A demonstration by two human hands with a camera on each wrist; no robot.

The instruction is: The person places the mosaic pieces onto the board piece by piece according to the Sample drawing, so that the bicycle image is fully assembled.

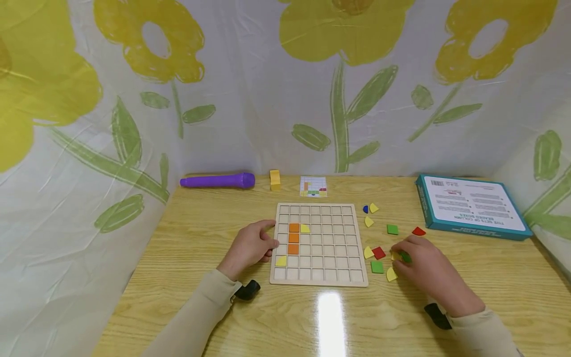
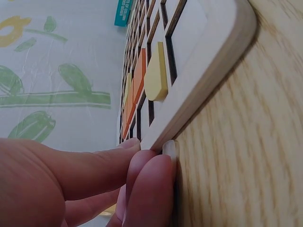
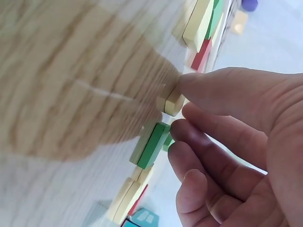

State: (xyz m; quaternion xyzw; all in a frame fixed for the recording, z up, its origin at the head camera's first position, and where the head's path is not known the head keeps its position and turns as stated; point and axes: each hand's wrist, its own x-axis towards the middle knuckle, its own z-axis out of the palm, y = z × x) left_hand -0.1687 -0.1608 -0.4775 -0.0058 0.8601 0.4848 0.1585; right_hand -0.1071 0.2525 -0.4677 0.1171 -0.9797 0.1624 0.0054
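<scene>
A wooden grid board lies on the table. My left hand grips its left edge, thumb at the rim and fingertips at the side in the left wrist view. Three orange squares stand in a column on the board. One yellow quarter-circle sits beside the top square, another yellow quarter-circle lower left. Right of the board, my right hand pinches a yellow quarter-circle piece between thumb and index finger, low at the tabletop. A green piece lies just by its fingertips.
Loose red, green, yellow and blue pieces lie right of the board. Behind it are a pattern card, a yellow block and a purple microphone. A teal box lies at the back right.
</scene>
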